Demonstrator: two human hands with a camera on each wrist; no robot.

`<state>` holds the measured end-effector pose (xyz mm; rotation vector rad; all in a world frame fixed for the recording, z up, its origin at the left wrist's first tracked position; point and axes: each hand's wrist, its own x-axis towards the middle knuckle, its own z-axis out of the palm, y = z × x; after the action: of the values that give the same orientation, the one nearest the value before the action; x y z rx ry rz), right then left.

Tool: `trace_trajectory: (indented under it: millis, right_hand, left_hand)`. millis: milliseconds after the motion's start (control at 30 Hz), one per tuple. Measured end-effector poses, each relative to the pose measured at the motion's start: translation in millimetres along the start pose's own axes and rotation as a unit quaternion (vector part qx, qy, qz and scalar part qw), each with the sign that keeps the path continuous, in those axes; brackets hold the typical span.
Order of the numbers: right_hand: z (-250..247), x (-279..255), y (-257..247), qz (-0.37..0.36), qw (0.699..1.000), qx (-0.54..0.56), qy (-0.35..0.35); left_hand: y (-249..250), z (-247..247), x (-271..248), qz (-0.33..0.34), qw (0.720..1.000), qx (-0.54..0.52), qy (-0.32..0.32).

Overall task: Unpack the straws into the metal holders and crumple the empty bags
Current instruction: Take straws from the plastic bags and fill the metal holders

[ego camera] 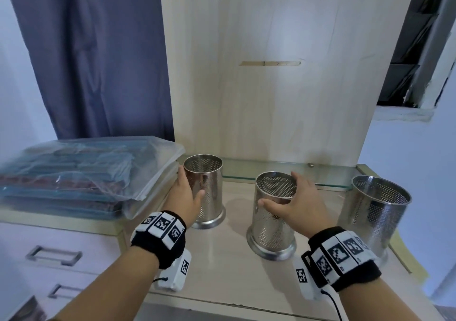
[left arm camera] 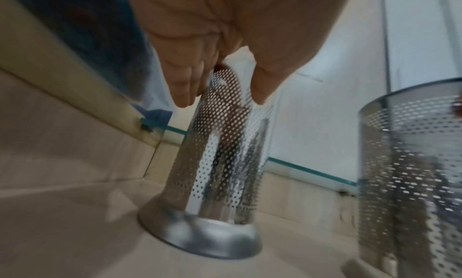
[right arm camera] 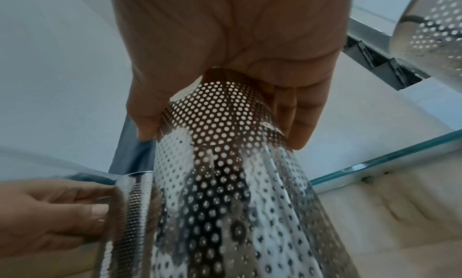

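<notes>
Left hand (ego camera: pixel 183 198) was wrapped round the left holder (ego camera: pixel 206 190), right hand (ego camera: pixel 294 203) clamped on the middle holder's (ego camera: pixel 272 212) rim, third holder (ego camera: pixel 375 212) untouched at right. Bagged straws (ego camera: pixel 74 175) sat stacked at frame left — unopened. Holders looked stiff, light, slick — grip near the rim; bags soft, slippery.

Three silver metal holders, at nine o'clock (ego camera: pixel 206 190), centre (ego camera: pixel 272 212) and three o'clock (ego camera: pixel 372 218), are dotted all over with small round holes. The clear bags (ego camera: pixel 81 172) at nine o'clock show teal and dark red straws. Black wristbands (ego camera: pixel 159 243) carry black-and-white square codes; the curtain (ego camera: pixel 98 49) at eleven o'clock is slate blue.
</notes>
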<state>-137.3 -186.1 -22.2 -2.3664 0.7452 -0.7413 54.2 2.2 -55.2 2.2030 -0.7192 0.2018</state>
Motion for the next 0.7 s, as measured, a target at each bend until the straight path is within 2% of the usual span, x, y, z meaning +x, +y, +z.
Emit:
trace_trajectory:
  millis: [100, 167, 267, 333, 433, 533, 633, 700]
  right_hand:
    - [2.5, -13.9, -11.5, -0.031, 0.999, -0.008, -0.030]
    - [6.8, -22.2, -21.1, -0.055, 0.997, -0.002, -0.046]
    - [19.1, -31.2, -36.7, -0.093, 0.992, 0.033, -0.079]
    - [30.7, -34.7, -46.2, -0.118, 0.987, 0.056, -0.091]
    - [49.5, -34.8, -61.0, -0.164, 0.975, 0.093, -0.114]
    - [65.6, -30.0, -72.3, -0.215, 0.955, 0.152, -0.135]
    - [77.6, -25.2, -77.2, -0.236, 0.940, 0.177, -0.173]
    - [85.5, -23.6, -73.4, -0.224, 0.942, 0.165, -0.187]
  left_hand:
    - [8.0, -18.6, -23.1, 0.084, 0.996, 0.034, 0.010]
    - [17.6, -35.9, -37.7, 0.161, 0.986, 0.012, 0.042]
    - [30.8, -64.1, -51.5, 0.268, 0.957, -0.033, 0.106]
    - [36.2, -82.8, -56.8, 0.308, 0.939, -0.047, 0.147]
    - [37.4, -111.8, -55.2, 0.293, 0.935, -0.052, 0.193]
    - [23.6, -139.8, -42.9, 0.243, 0.948, -0.004, 0.205]
    - [0.4, -165.0, -28.7, 0.172, 0.975, 0.057, 0.132]
    - [-16.9, -176.4, -19.8, 0.132, 0.985, 0.076, 0.080]
